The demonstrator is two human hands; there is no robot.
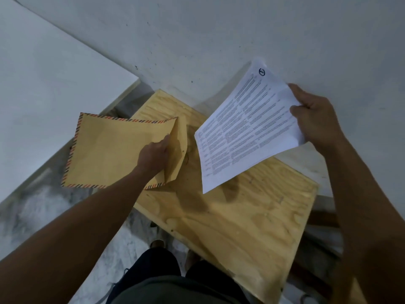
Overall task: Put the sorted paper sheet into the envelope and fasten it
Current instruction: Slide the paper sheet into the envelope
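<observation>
Nearest the camera we see our own dark trousers (153,266) and a grey-green shirt hem (175,290), with one shoe (157,243) on the marbled floor (39,207) below.

Both bare forearms reach forward over a plywood bench (252,216), which runs from the far centre toward the near right.

Left hand (153,154): it grips the envelope (105,150) at its open right-hand end, fingers curled and tucked under the flap (177,150). We cannot tell how far the fingers go inside the mouth. Our envelope is manila with a red and dark striped airmail border, held in the air over the left edge of the bench and partly over the floor. Its flap stands open, pointing right.

Right hand (315,119): it pinches the paper sheet (245,128) at its far right edge, thumb on top and the other fingers behind it. We note a white sheet with dense printed columns and a round dark logo (262,72) near its far corner. It hangs tilted above the bench, its near corner drooping downward.

Sheet and envelope are apart, with a gap of bare plywood between the flap and the sheet's left edge. None of the sheet is inside the envelope.

White wall (219,29) fills the far background, with a white panel (43,73) at far left.
</observation>
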